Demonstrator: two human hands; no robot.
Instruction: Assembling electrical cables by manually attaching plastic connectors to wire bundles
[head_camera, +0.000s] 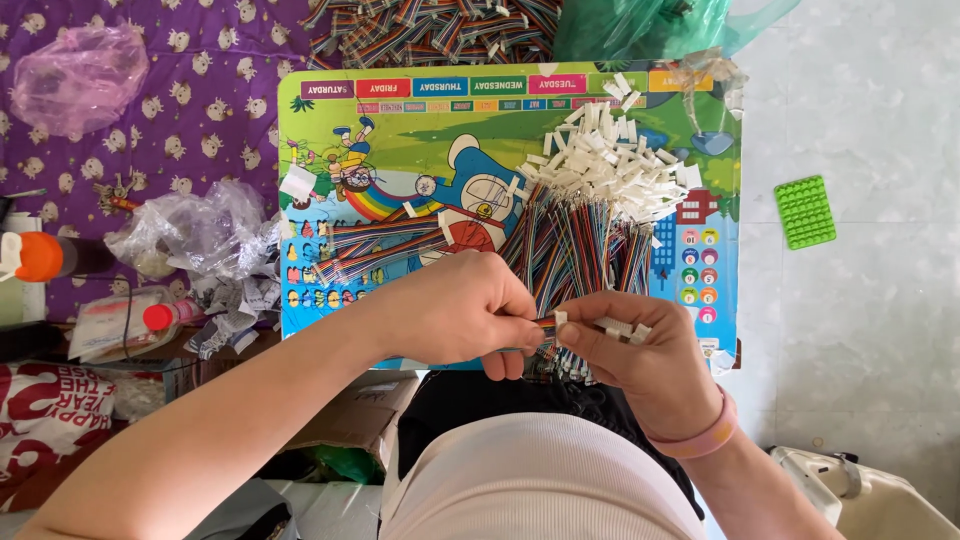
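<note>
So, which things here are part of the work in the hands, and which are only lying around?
In use:
- left hand pinching coloured wires
- right hand holding a white connector
- wire bundles on the board
- heap of white connectors

Lying about:
- green block
- pink bag
- clear bags
- orange-capped bottle

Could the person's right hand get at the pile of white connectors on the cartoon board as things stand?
Probably yes: nothing blocks the pile of white connectors beyond the right hand, only flat wire bundles lie between, but its fingers already hold connectors.
</note>
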